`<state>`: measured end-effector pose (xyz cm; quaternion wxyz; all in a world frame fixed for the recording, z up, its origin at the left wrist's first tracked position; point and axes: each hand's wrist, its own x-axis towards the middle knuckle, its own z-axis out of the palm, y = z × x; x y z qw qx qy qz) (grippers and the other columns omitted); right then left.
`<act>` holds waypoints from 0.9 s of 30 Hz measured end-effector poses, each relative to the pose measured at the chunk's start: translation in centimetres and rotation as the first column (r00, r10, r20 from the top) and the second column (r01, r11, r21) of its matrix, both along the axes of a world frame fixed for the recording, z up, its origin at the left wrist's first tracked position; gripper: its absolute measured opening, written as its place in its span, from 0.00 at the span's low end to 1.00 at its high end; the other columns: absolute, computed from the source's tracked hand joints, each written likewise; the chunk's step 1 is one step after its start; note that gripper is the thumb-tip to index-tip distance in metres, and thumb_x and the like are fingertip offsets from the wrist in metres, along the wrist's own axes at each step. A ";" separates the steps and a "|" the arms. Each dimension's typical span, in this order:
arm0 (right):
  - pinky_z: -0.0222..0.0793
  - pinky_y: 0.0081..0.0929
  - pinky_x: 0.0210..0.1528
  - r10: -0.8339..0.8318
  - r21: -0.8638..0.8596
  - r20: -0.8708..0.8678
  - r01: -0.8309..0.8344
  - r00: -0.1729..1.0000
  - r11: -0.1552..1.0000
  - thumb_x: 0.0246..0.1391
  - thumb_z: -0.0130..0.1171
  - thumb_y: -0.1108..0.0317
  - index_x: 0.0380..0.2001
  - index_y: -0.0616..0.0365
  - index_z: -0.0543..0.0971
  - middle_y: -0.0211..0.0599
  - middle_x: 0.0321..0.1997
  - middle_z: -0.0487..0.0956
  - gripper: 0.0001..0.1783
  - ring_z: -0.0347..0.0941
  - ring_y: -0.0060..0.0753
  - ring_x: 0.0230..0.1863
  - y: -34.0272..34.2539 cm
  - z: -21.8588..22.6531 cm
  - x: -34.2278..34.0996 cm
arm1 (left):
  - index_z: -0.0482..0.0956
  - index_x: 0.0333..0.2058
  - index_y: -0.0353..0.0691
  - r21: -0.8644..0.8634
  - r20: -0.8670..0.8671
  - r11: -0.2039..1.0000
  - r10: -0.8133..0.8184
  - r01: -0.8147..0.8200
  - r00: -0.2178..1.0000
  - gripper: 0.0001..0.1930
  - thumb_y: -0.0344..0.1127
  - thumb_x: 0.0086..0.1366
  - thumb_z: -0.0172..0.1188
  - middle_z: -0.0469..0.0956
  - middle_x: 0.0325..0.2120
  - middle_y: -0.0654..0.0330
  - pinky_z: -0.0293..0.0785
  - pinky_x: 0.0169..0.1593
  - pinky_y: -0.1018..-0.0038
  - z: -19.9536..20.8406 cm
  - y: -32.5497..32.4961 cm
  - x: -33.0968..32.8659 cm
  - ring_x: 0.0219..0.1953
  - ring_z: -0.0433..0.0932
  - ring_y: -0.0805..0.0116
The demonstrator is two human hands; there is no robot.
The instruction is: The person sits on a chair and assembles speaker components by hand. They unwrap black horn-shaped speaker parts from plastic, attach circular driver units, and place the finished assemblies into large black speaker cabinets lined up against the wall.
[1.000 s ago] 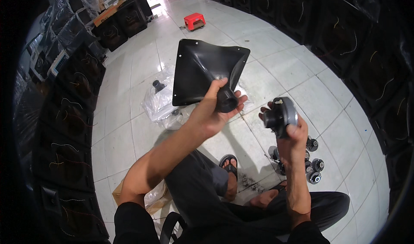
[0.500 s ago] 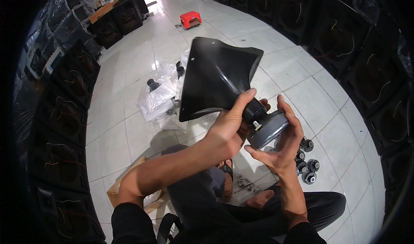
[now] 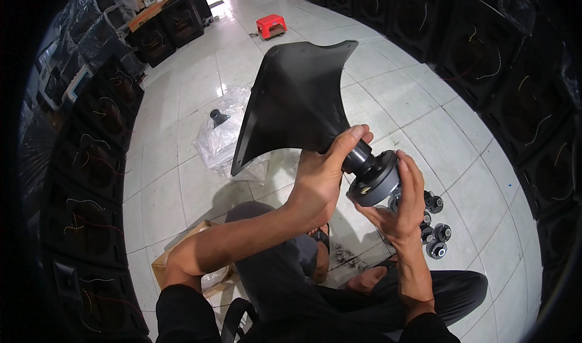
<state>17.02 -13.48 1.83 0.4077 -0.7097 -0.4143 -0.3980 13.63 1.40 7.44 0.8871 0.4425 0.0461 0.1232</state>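
The person's left hand [image 3: 320,179] is gripping the narrow neck of a black horn [image 3: 294,100], its thumb lying along the top and its fingers curling around the neck. The horn is hanging in the air over the tiled floor [image 3: 418,109], its wide flared end facing up and away from the person. The right hand [image 3: 403,212] is cupping a round speaker unit [image 3: 377,186] from the far side, its fingers closing over the outer edge. The unit is sitting in line with the neck and appears to be touching its end; whether the two are locking together, I cannot tell. More units [image 3: 438,249] are standing on the floor beyond the right wrist.

Judging by this pose, the person is joining the unit to the horn. The next move is probably calling for a steady left grip and a straight, even twist from the right, since a slight tilt could be spoiling the fit.
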 end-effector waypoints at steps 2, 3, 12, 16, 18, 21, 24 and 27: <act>0.72 0.34 0.54 0.146 0.209 -0.280 -0.088 0.949 0.974 0.28 0.81 0.69 0.59 0.70 0.63 0.54 0.54 0.72 0.53 0.73 0.45 0.53 0.6 -0.1 -1.2 | 0.75 0.45 0.28 0.026 0.029 0.999 -0.028 0.027 0.999 0.16 0.36 0.65 0.60 0.77 0.44 0.53 0.67 0.56 0.72 0.5 -0.3 -0.2 0.51 0.75 0.68; 0.75 0.28 0.46 0.207 0.306 -0.327 -0.104 0.922 0.946 0.32 0.81 0.63 0.57 0.71 0.64 0.53 0.51 0.74 0.50 0.76 0.35 0.47 0.9 -0.5 -1.4 | 0.75 0.45 0.27 0.060 0.071 0.997 -0.049 0.045 0.996 0.16 0.35 0.66 0.60 0.77 0.45 0.53 0.67 0.56 0.72 0.4 -0.3 -0.3 0.52 0.74 0.67; 0.68 0.27 0.11 0.797 0.849 -0.370 0.174 -0.478 0.499 0.58 0.26 0.28 0.33 0.68 0.73 0.50 0.19 0.76 0.47 0.69 0.36 0.09 0.8 1.8 -2.9 | 0.75 0.47 0.28 0.269 0.099 0.956 -0.152 0.121 0.983 0.15 0.33 0.67 0.55 0.76 0.48 0.52 0.68 0.56 0.72 -0.5 0.5 -0.5 0.52 0.75 0.67; 0.57 0.22 0.05 0.670 0.930 -0.008 0.241 -0.742 0.278 0.62 0.33 0.39 0.36 0.75 0.71 0.47 0.12 0.70 0.40 0.60 0.31 0.05 -0.1 -0.4 -2.4 | 0.76 0.46 0.28 0.412 0.103 0.892 -0.248 0.186 0.963 0.15 0.35 0.69 0.51 0.77 0.46 0.54 0.68 0.56 0.75 0.1 0.0 -0.7 0.50 0.75 0.71; 0.57 0.23 0.05 0.666 0.922 0.068 0.302 -0.743 0.243 0.60 0.33 0.37 0.37 0.76 0.71 0.49 0.13 0.71 0.42 0.62 0.31 0.05 -0.3 -0.3 -2.4 | 0.76 0.45 0.28 0.432 0.070 0.873 -0.285 0.228 0.956 0.16 0.36 0.70 0.49 0.78 0.44 0.56 0.69 0.55 0.76 0.3 -0.1 -1.0 0.47 0.75 0.74; 0.57 0.23 0.04 0.581 0.919 0.133 0.319 -0.803 0.231 0.57 0.31 0.32 0.37 0.73 0.72 0.53 0.17 0.74 0.46 0.65 0.34 0.07 -0.1 0.2 -2.6 | 0.76 0.44 0.29 0.312 0.035 0.928 -0.227 0.205 0.973 0.17 0.39 0.70 0.49 0.79 0.39 0.56 0.73 0.50 0.77 0.4 -1.1 -1.9 0.42 0.77 0.73; 0.62 0.25 0.03 0.580 0.939 -0.081 0.133 -0.811 0.317 0.53 0.19 0.21 0.34 0.60 0.76 0.49 0.23 0.79 0.52 0.72 0.39 0.10 0.3 1.0 -2.2 | 0.75 0.40 0.32 0.235 0.023 0.960 -0.161 0.152 0.987 0.17 0.43 0.70 0.49 0.79 0.36 0.54 0.76 0.47 0.74 0.5 -1.5 -1.8 0.39 0.80 0.66; 0.63 0.25 0.04 0.606 0.811 -0.487 -0.068 -0.629 0.582 0.48 0.13 0.18 0.27 0.62 0.76 0.48 0.18 0.77 0.57 0.72 0.37 0.10 -0.1 0.3 -1.0 | 0.74 0.35 0.34 0.023 -0.110 0.997 -0.069 0.072 0.991 0.23 0.53 0.67 0.52 0.79 0.32 0.56 0.77 0.44 0.70 1.7 -2.2 -0.8 0.37 0.80 0.65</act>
